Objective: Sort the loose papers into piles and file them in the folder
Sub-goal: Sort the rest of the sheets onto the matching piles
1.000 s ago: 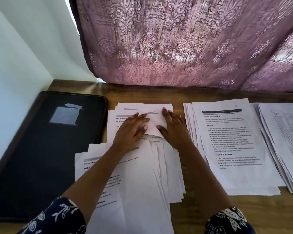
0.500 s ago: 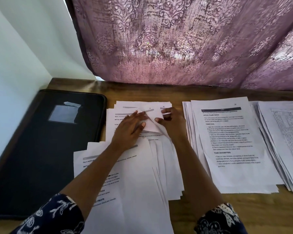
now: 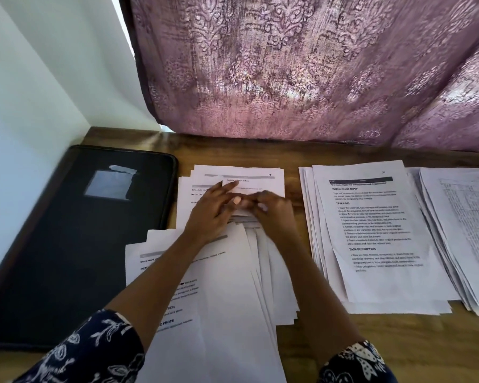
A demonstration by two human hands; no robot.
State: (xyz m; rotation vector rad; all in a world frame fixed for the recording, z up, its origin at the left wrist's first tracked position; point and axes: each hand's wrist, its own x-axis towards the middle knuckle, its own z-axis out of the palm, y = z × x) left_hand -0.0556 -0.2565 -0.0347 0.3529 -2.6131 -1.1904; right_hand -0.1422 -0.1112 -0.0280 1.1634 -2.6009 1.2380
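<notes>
Note: loose papers [image 3: 233,286] are lying at 3 o'clock of the folder [image 3: 67,244]. The left hand [image 3: 212,217] is pressing them, grip spread. The right hand [image 3: 275,217] is pinching the top sheet [image 3: 249,183]. A tug is risking dragging fanned sheets into the pile [image 3: 371,272] at 3 o'clock.

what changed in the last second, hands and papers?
The folded flap of the top sheet was opened out; its print now shows. The left hand lies flat on it, the right hand has curled at its near edge. The folder and right piles stayed put.
</notes>
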